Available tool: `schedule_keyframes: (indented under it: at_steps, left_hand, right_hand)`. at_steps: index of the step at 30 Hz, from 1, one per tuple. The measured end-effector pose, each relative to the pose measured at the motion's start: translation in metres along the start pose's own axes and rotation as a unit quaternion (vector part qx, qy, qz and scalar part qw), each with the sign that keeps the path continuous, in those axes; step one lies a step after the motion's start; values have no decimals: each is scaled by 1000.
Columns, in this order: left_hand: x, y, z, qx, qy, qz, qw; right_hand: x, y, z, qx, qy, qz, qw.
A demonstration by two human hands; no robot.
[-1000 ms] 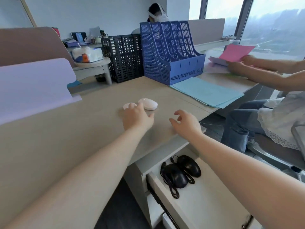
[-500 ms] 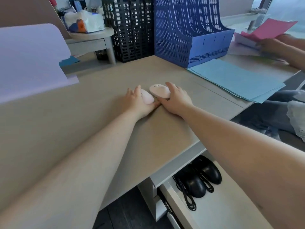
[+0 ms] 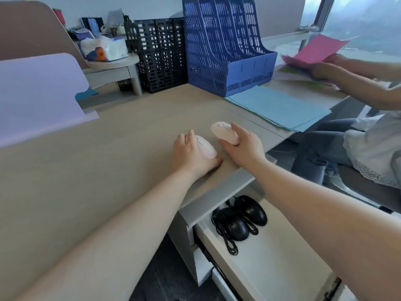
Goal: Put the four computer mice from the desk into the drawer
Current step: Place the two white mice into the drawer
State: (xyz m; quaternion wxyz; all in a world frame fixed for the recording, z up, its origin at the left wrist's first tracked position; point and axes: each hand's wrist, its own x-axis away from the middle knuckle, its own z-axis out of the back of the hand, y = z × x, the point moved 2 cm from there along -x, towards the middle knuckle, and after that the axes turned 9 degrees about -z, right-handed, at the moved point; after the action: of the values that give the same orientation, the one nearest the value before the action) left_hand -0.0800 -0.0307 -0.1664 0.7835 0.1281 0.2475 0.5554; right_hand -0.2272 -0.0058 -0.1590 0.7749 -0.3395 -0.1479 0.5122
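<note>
Your left hand (image 3: 191, 155) grasps one pale pink mouse (image 3: 205, 146) and your right hand (image 3: 243, 146) grasps the other (image 3: 223, 132), both near the table's (image 3: 108, 159) front edge. Two black mice (image 3: 240, 216) lie in the open drawer (image 3: 282, 257) below.

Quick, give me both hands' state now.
Left hand: closed on a pink mouse.
Right hand: closed on the other pink mouse.

The left hand (image 3: 191, 153) hides one side of its pink mouse (image 3: 205, 146). The drawer (image 3: 282, 268) is cut by the lower edge, its front unseen.
</note>
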Motion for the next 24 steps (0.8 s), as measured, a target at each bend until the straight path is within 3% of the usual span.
schedule_keyframes:
  at_steps: [11,17,24]
  left_hand:
    - [126,97,-63,22,-65,-78,995]
    - [172,97,-118,-39,-173,5,984]
    - [177,87,-151,-91,-253,29,963]
  right_hand:
    - [115,109,66,-69,8,-123,990]
    - [132,159,51,35,-92,-168,981]
    - [122,191,27,131,-196,-205,950]
